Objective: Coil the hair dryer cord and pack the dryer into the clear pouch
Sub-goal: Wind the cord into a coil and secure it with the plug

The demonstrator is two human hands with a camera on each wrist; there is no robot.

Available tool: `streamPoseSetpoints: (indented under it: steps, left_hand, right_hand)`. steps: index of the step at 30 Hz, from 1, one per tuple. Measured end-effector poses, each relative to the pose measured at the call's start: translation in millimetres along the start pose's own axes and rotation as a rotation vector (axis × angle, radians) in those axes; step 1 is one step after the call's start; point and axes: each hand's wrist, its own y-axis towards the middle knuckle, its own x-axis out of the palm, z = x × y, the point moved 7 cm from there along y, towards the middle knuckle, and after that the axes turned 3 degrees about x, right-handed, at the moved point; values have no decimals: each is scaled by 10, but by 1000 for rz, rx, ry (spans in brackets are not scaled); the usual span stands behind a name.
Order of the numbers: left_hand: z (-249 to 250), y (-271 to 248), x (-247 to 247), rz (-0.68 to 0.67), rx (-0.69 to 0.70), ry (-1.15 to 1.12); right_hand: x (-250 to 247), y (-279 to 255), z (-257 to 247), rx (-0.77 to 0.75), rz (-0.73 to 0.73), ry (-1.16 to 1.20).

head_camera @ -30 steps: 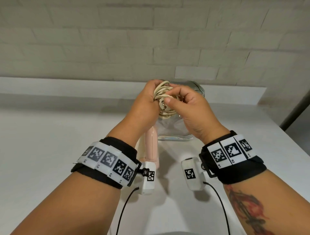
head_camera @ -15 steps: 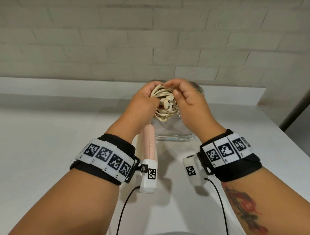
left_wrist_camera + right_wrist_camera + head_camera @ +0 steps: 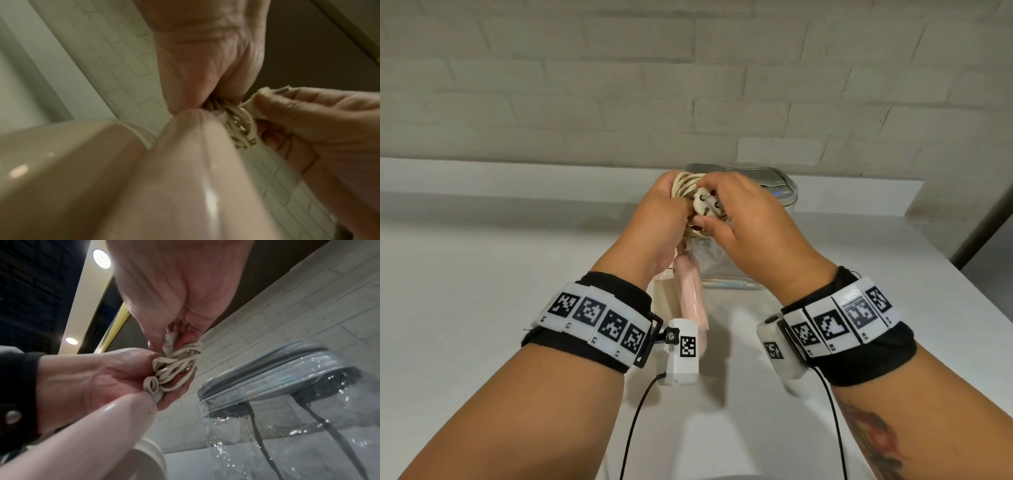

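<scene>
A pink hair dryer (image 3: 690, 291) hangs from its handle end in front of me, its body blurred and close in the left wrist view (image 3: 144, 186). My left hand (image 3: 664, 219) grips the bundle of coiled cream cord (image 3: 681, 185) at the handle's end; the coil (image 3: 176, 366) shows well in the right wrist view. My right hand (image 3: 736, 212) pinches the cream plug (image 3: 707, 202), pins facing me, against the coil. The clear pouch (image 3: 774, 192) stands just behind the hands on the white counter, its zipper rim (image 3: 267, 374) at the top.
The white counter (image 3: 482, 308) stretches left and toward me. A pale brick wall (image 3: 619, 85) with a low ledge rises behind the pouch. The counter's right edge (image 3: 962, 291) drops off beside a dark vertical frame. Wrist-camera cables hang beneath my forearms.
My right hand has brought the plug round the coil so that its pins now face me, and both hands have shifted slightly lower and nearer the pouch.
</scene>
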Motion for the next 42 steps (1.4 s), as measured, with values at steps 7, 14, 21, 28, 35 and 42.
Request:
streamPoseSetpoints:
  steps: [7,14,21,28,35,42]
  left_hand:
    - [-146,48,1,-57,-15,145]
    - [-120,21,19,-137,29,311]
    - [30,-180,154,-290,150,172]
    - [-3,-217,230,-238,217,172]
    - [1,-162,145,-145,254,249]
    - [29,-126,89,-49,293,290]
  right_hand:
    - [-248,48,56,260,254,988]
    - [-424,76,224,432,526,1446]
    - [-164,44,807,833,624,1462]
    - [469,-71,688,1002,-64,1358]
    - [415,-111,703,931,-66,1136]
    - [355,-165,540,818,-147,1219]
